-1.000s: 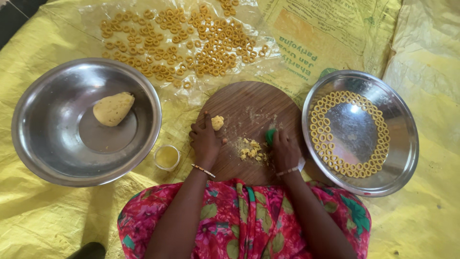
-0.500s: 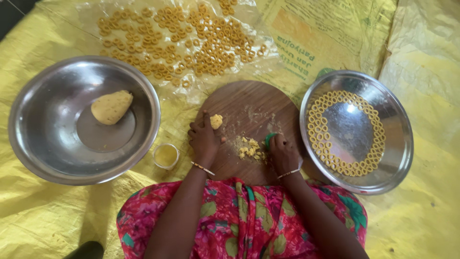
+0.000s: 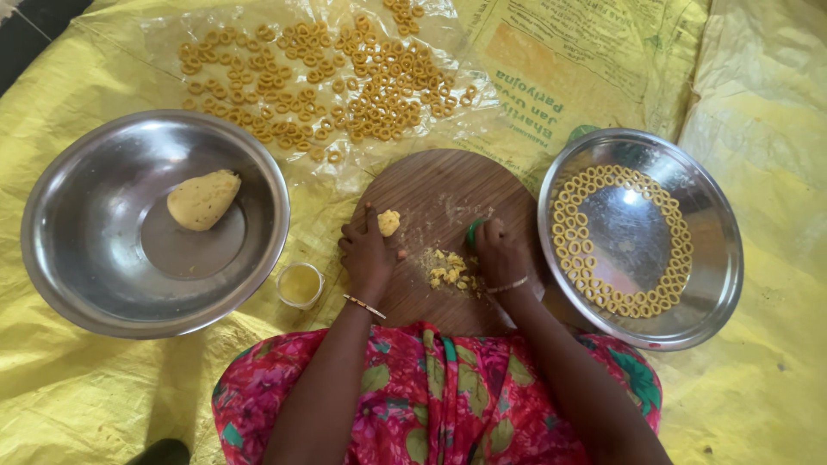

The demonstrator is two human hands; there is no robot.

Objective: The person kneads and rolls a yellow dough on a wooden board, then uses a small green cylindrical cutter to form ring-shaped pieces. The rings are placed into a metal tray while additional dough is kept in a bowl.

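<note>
Little has shifted since a second ago: our hands sit at the same spots on the round wooden board. Our left hand rests just beside a small dough lump, fingers curled loosely, its grip holding nothing. Our right hand is clenched around a small green tool (mostly hidden), beside dough crumbs. Dough rings line the steel plate at right; a steel bowl at left holds a dough ball.
</note>
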